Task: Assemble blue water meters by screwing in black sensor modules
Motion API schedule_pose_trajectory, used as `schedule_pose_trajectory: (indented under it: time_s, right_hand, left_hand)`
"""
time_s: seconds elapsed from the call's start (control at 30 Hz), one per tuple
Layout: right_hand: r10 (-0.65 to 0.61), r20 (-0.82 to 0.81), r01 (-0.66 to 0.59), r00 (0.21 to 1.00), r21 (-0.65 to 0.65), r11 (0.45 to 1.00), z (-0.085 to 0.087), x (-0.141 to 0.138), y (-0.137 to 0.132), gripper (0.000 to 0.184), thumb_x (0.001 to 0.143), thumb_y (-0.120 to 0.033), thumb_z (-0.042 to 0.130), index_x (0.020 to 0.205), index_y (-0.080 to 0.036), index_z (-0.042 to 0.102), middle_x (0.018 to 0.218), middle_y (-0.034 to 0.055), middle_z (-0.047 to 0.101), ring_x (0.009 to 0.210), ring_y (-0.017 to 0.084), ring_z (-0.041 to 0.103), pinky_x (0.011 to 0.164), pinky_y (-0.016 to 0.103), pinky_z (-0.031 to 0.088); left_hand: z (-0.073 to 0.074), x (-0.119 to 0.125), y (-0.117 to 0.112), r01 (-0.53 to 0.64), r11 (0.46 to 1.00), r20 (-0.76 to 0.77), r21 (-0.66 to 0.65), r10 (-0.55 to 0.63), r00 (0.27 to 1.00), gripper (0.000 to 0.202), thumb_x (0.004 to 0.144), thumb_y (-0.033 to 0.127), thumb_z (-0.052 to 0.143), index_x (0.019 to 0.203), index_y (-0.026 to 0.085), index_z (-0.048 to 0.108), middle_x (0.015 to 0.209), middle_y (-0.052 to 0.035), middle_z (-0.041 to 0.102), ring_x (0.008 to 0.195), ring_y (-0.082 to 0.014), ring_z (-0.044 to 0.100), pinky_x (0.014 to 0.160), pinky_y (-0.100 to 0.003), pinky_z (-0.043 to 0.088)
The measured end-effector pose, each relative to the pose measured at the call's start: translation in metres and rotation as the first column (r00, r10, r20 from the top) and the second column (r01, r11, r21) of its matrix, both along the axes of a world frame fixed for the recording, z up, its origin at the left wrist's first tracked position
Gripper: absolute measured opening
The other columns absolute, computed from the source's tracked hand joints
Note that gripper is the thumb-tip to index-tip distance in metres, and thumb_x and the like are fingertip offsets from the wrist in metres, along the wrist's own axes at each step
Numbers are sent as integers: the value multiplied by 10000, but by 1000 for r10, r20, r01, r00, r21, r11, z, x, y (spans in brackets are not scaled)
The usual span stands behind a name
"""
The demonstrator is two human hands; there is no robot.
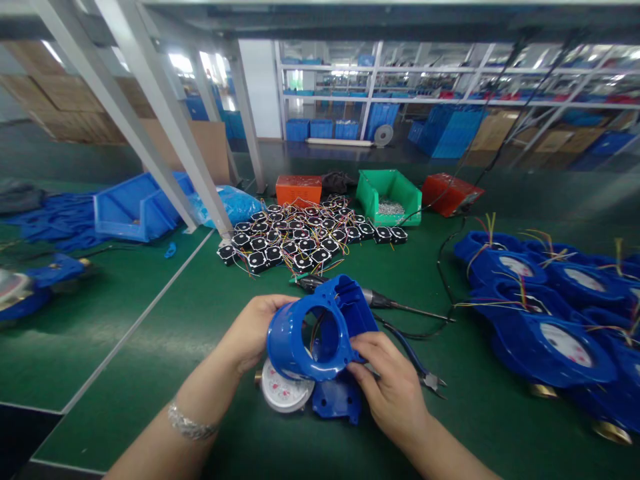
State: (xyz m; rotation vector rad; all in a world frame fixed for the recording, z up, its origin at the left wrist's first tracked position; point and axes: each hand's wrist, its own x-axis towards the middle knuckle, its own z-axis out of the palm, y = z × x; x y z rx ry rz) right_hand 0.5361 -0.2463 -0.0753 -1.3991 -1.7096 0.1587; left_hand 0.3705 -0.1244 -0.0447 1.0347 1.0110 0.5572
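Note:
Both hands hold a blue plastic meter housing with a round opening, lifted a little above the green table. My left hand grips its left side with curled fingers. My right hand pinches its lower right edge. Under the housing lie a white meter dial and a blue plastic piece. A soldering iron and blue-handled cutters lie just right of my hands.
Several small black modules with coloured wires are heaped at the table's middle. Behind them stand an orange box, a green bin and a red box. Assembled blue meters crowd the right side. A blue bin sits at left.

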Motion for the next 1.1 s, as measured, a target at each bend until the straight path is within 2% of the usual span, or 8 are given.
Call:
schedule_pose_trajectory:
  time_s: [0.1, 0.2, 0.37, 0.53, 0.6, 0.8, 0.97, 1.1]
  right_hand:
    - [-5, 19, 5, 1000, -28, 1000, 3, -6, -3, 116, 835, -173, 475, 917, -143, 551, 879, 31, 520, 788, 61, 523, 689, 145, 432]
    - [-7, 34, 11, 999, -99, 995, 9, -12, -8, 135, 854, -206, 450, 914, -154, 559, 871, 28, 522, 769, 63, 523, 673, 149, 431]
    - [23, 210, 13, 977, -166, 986, 31, -10, -13, 250, 899, -323, 365, 913, -177, 567, 861, 9, 552, 720, 75, 526, 609, 176, 400]
    - [-226, 394, 258, 891, -28, 966, 56, 1, 8, 274, 860, -383, 445, 791, -175, 609, 764, 23, 557, 699, 114, 492, 628, 241, 315]
    - [-215, 423, 267, 880, -66, 961, 61, 2, 23, 286, 809, -429, 517, 746, -170, 620, 768, 44, 540, 757, 143, 470, 717, 282, 304]
    - [58, 306, 49, 950, -331, 943, 59, -4, 50, 183, 815, -339, 535, 761, -174, 592, 855, 19, 495, 884, 136, 419, 984, 448, 130]
    - [35, 349, 42, 937, -209, 977, 52, -1, 50, 160, 810, -215, 532, 676, -128, 544, 794, 13, 479, 824, 124, 409, 975, 432, 161]
    - [-25, 302, 76, 953, -160, 984, 43, 6, 46, 250, 850, -226, 449, 637, -104, 495, 737, 35, 458, 744, 123, 401, 816, 326, 316]
  left_hand:
    - [6, -10, -8, -188, 981, 107, 56, 181, 978, 433, 684, 454, 603, 951, 114, 608, 899, -109, 669, 801, -203, 611, 676, -283, 470]
    - [15, -18, -22, -119, 980, 107, 157, 102, 989, 456, 706, 455, 585, 1037, 141, 581, 1056, -108, 623, 972, -238, 562, 764, -295, 453]
    - [20, -18, -34, -75, 992, 24, 97, 73, 997, 393, 642, 220, 617, 1031, 170, 588, 942, -44, 654, 783, -204, 609, 693, -291, 451]
    - [19, -13, -34, -115, 993, 68, 15, 114, 991, 420, 584, 171, 594, 1003, 140, 604, 859, -39, 668, 806, -206, 594, 673, -268, 447]
    - [18, -14, -35, -99, 995, 61, 32, 97, 993, 413, 585, 167, 595, 998, 148, 610, 873, -34, 668, 834, -201, 585, 679, -252, 442]
    - [11, -17, -39, -26, 994, -17, 110, 28, 999, 421, 625, 164, 555, 1044, 169, 593, 890, -19, 657, 706, -146, 564, 611, -224, 422]
    - [8, -25, -39, 31, 986, -72, 166, -20, 997, 412, 618, 175, 559, 1027, 171, 610, 945, -31, 651, 793, -177, 561, 684, -249, 430]
    - [0, -30, -38, 90, 982, -38, 166, -84, 996, 402, 568, 148, 559, 960, 149, 649, 975, -51, 649, 875, -213, 560, 749, -268, 424]
